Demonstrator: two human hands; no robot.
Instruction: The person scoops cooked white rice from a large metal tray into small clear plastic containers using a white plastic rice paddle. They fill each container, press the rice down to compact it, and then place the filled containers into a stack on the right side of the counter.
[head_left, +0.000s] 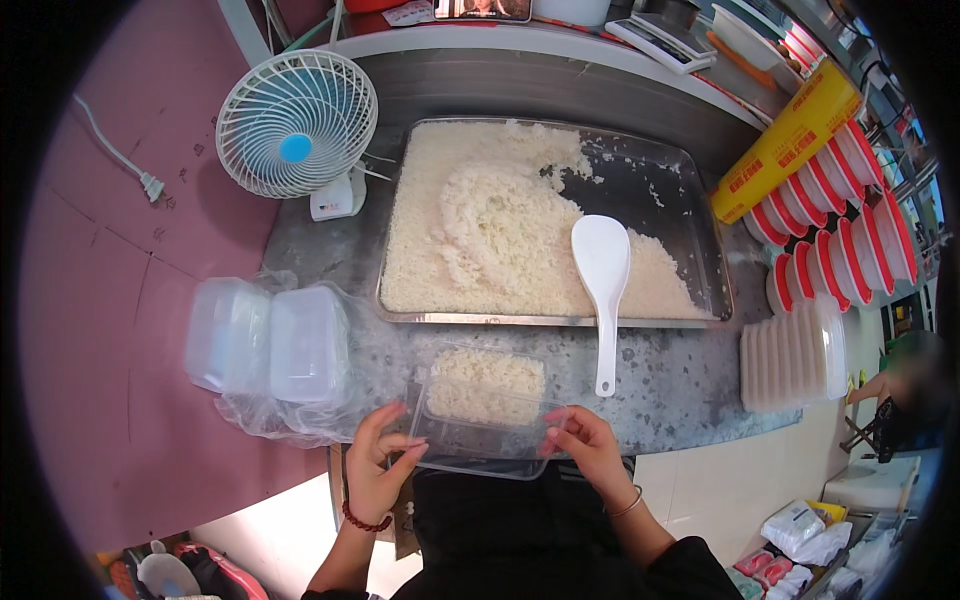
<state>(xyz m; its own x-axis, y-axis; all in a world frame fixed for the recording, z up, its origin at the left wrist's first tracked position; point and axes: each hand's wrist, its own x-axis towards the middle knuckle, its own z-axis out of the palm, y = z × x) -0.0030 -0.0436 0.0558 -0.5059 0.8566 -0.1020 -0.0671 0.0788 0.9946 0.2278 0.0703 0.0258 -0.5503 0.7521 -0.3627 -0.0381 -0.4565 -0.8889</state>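
Observation:
Between my two hands is a clear plastic lid (480, 446), tilted over the front part of a clear container of cooked rice (487, 367). My left hand (382, 450) pinches the lid's left edge, and my right hand (589, 442) grips its right edge. Behind the container lies a large metal tray (652, 161) heaped with white rice (480, 225); bare metal shows at its back right. A white rice paddle (606, 300) rests on the rice, its handle sticking out over the tray's front rim.
Left of me stand stacked plastic containers (307, 337) in a clear bag, with a small fan (296, 124) behind. To the right are a stack of clear lids (791, 356), red-rimmed bowls (832, 247) and a yellow roll (787, 142). A kitchen scale (664, 41) sits on the shelf.

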